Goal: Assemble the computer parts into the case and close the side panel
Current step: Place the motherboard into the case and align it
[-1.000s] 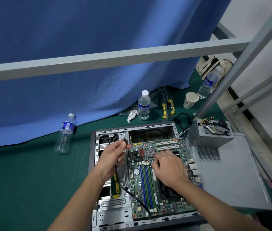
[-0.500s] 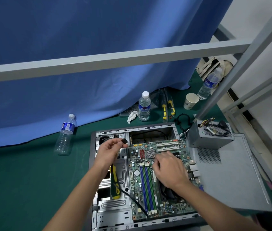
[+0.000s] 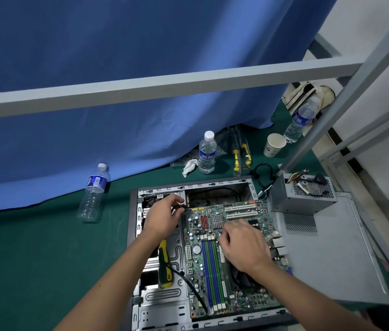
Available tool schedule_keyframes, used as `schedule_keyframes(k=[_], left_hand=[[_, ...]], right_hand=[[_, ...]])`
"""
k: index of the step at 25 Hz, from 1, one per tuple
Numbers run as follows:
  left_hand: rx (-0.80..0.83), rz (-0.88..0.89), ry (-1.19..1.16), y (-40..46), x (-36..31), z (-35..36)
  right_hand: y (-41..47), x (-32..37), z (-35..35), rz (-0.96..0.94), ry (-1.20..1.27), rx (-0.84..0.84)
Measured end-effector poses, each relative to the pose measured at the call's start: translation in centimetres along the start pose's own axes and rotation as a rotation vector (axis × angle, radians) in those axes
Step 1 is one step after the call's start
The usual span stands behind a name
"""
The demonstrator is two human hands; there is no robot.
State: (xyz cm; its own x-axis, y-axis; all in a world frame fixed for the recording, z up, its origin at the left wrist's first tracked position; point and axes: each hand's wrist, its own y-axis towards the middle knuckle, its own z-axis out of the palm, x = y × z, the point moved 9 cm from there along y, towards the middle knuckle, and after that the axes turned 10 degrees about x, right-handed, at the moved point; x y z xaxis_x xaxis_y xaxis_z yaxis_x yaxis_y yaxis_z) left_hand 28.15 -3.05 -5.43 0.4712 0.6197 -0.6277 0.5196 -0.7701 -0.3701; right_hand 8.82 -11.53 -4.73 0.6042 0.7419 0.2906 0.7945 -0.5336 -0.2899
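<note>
On green mat, L hand [image 3: 162, 217] grip pinches connector [image 3: 183, 206] at fingertips.

Both bare forearms reach forward from below. The left hand [image 3: 163, 217] has its fingers curled, fingertips pinching something small and dark. The right hand [image 3: 244, 244] lies palm down, fingers bent downward; whether they grip anything is hidden.
</note>
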Motion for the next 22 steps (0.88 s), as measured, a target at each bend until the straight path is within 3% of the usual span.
schedule_keyframes(k=[11,22], left_hand=[[0.091,0.078,0.334,1.8,-1.4,1.7],[0.104,0.112,0.407,2.5,-2.6,2.3]], right_hand=[[0.2,-0.1,0.1,0.010,0.005,0.016],[0.5,-0.3,0.3,0.030,-0.013,0.031]])
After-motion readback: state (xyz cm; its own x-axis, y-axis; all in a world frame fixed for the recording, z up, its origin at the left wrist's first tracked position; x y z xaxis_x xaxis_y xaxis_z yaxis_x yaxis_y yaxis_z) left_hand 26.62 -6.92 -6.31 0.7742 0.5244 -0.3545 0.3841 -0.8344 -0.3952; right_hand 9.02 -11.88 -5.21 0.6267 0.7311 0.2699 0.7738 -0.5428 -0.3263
